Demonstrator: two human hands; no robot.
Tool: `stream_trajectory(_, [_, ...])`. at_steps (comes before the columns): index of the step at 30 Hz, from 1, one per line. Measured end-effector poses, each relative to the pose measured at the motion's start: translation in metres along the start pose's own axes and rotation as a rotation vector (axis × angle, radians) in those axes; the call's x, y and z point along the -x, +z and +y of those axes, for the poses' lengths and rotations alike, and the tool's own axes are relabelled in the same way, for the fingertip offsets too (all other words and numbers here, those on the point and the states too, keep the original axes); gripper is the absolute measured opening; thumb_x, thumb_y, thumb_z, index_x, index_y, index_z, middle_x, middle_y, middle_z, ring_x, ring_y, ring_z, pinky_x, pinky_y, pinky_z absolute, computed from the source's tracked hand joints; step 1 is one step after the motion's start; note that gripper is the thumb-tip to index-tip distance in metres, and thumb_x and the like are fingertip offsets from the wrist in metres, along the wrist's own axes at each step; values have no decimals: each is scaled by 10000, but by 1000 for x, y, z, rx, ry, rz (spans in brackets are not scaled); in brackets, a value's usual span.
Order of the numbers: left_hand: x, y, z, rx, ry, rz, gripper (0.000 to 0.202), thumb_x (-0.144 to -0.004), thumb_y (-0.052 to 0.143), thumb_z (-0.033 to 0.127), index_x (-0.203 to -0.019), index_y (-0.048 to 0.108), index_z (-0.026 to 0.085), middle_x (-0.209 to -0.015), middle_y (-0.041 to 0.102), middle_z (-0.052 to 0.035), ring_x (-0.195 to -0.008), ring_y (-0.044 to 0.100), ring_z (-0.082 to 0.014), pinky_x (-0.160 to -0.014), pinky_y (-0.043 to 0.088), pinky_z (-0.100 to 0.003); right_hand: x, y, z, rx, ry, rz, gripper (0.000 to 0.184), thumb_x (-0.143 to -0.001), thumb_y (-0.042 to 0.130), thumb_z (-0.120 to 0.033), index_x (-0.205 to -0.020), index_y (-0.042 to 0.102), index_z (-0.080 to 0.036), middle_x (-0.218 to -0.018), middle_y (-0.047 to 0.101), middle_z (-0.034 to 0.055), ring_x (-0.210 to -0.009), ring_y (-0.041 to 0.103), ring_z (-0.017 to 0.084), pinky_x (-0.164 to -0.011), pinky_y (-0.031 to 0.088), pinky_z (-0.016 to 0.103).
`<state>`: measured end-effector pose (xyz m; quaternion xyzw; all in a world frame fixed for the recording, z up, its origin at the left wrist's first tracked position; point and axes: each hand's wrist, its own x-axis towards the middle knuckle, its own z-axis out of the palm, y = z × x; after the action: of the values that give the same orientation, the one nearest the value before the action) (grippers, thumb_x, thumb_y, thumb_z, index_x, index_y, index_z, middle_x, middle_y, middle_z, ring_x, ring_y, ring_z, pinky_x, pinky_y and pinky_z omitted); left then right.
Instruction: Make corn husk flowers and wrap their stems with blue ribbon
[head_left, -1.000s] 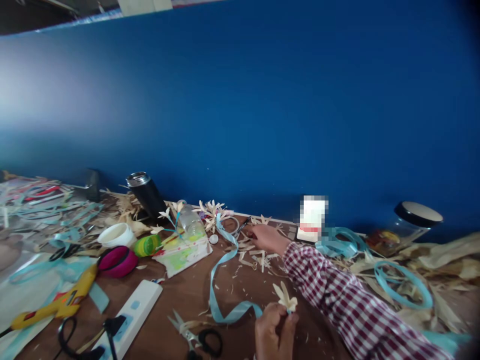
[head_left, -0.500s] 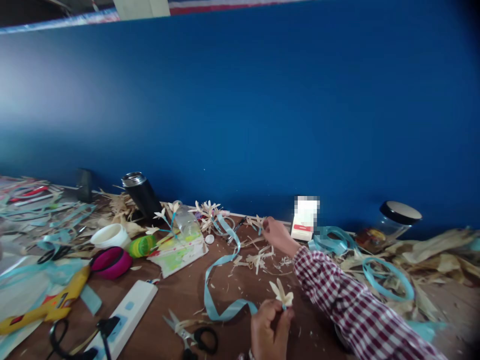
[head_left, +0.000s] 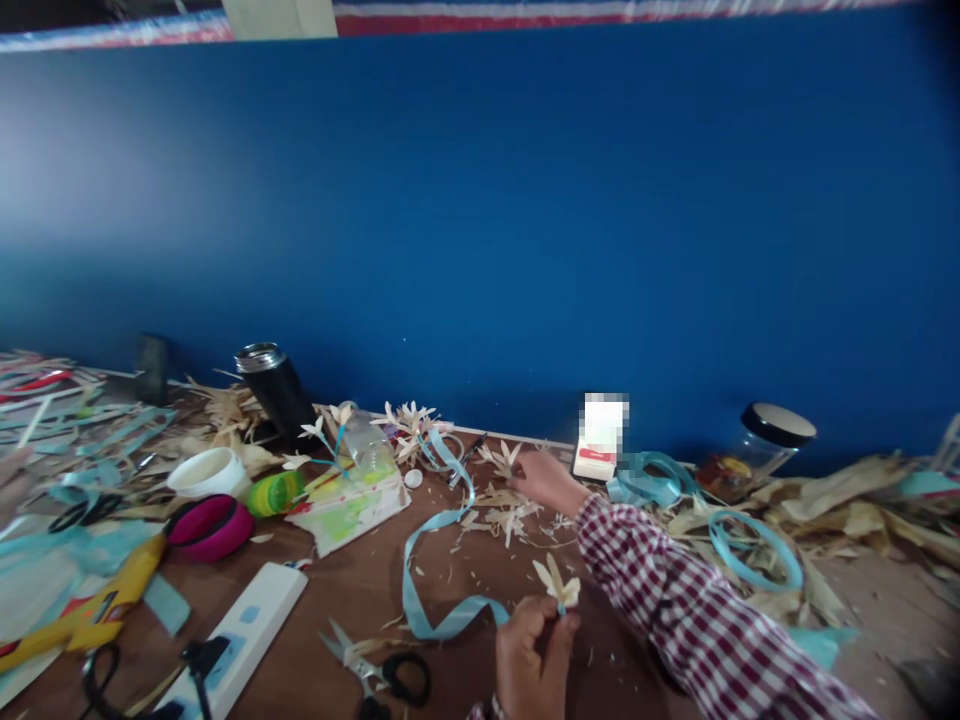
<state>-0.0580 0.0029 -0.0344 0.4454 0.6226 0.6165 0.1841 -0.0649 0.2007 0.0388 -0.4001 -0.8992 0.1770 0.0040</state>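
Note:
In the lower middle, my left hand [head_left: 529, 650] pinches a small cream flower [head_left: 556, 585] by its base, petals pointing up; the material looks like dried husk. A light-blue ribbon [head_left: 439, 625] runs from beside that hand in loose curves toward the back. My right hand [head_left: 544, 480] reaches to the back of the table. Its fingers are closed at the base of another cream flower [head_left: 501, 457], though the fingertips are partly hidden. Left of my left hand lie scissors [head_left: 371, 670] with black handles, blades apart.
Toward the left are a power strip [head_left: 236, 640], a yellow glue gun [head_left: 97, 605], a magenta ring-shaped holder [head_left: 210, 528] and a black flask [head_left: 277, 395]. More flowers [head_left: 409, 425] lie near the blue wall [head_left: 480, 220]. On the right are a lidded jar [head_left: 757, 455], ribbon coils [head_left: 754, 550] and husks [head_left: 862, 510].
The view has shifted slightly. My right hand is a little farther left, and more of the flower's petals show at its fingertips. My left hand keeps hold of its flower.

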Motion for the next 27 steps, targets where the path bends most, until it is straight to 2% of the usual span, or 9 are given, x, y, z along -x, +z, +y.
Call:
stream_trajectory(4, [-4, -5, 6, 54, -200, -84, 226, -784, 564, 308, -664, 658, 141, -579, 640, -34, -546, 568, -139, -531, 446, -218, 36, -26, 6, -44, -54, 56, 259, -874, 488, -350, -1002, 622, -169, -875, 681, 66, -762, 622, 166, -638, 419, 250])
stream_trajectory(6, [-6, -6, 7, 103, -269, -79, 228, -742, 614, 336, -649, 660, 133, -573, 653, -40, -531, 574, -144, -515, 454, -223, 62, -42, 9, -55, -61, 75, 255, -862, 498, -350, -1010, 620, -181, -853, 685, 57, -748, 622, 170, -626, 400, 250])
stream_trajectory(9, [-7, -6, 9, 172, -306, -54, 244, -685, 672, 369, -643, 652, 130, -576, 660, -41, -518, 579, -142, -498, 467, -224, 109, -64, 13, -54, -69, 111, 270, -841, 526, -362, -1034, 616, -198, -836, 681, 48, -762, 616, 187, -638, 383, 265])
stream_trajectory(12, [-7, -4, 11, 215, -279, -45, 249, -643, 711, 371, -632, 636, 134, -584, 665, -41, -531, 597, -150, -503, 485, -231, 162, -75, 18, -85, -35, 162, 293, -854, 497, -388, -1079, 597, -229, -776, 677, 30, -692, 612, 176, -593, 371, 269])
stream_trajectory(15, [-6, -2, 11, 245, -242, -28, 261, -608, 740, 367, -599, 609, 142, -569, 662, -36, -505, 598, -150, -478, 489, -233, 213, -69, 23, -161, 49, 167, 254, -819, 552, -371, -1043, 604, -263, -750, 682, 9, -638, 609, 166, -572, 367, 269])
stream_trajectory(19, [-2, -1, 9, 217, -136, -51, 262, -621, 735, 370, -588, 592, 153, -581, 651, -27, -531, 610, -154, -516, 514, -250, 261, -41, 21, -364, 58, 119, 212, -803, 577, -318, -1004, 622, -270, -718, 678, 4, -611, 602, 151, -570, 391, 258])
stream_trajectory(21, [2, -1, 10, 175, -34, -118, 242, -643, 722, 359, -602, 591, 159, -615, 648, -27, -568, 618, -158, -561, 527, -266, 273, -25, 14, -484, 69, 146, 171, -776, 605, -269, -944, 631, -263, -733, 669, 1, -637, 598, 148, -580, 408, 246])
stream_trajectory(24, [10, -1, 20, 183, 111, -216, 180, -704, 677, 332, -667, 615, 167, -670, 649, -34, -644, 623, -168, -624, 527, -288, 277, -7, 1, -696, 77, 261, 134, -751, 614, -211, -883, 603, -230, -809, 648, 6, -655, 576, 130, -590, 421, 222])
stream_trajectory(27, [17, -1, 38, 179, 217, -255, 144, -715, 675, 298, -673, 621, 171, -700, 657, -38, -681, 622, -170, -647, 518, -287, 277, -1, -8, -926, 99, 321, 101, -854, 502, -284, -880, 561, -207, -758, 613, 3, -639, 545, 117, -577, 413, 208])
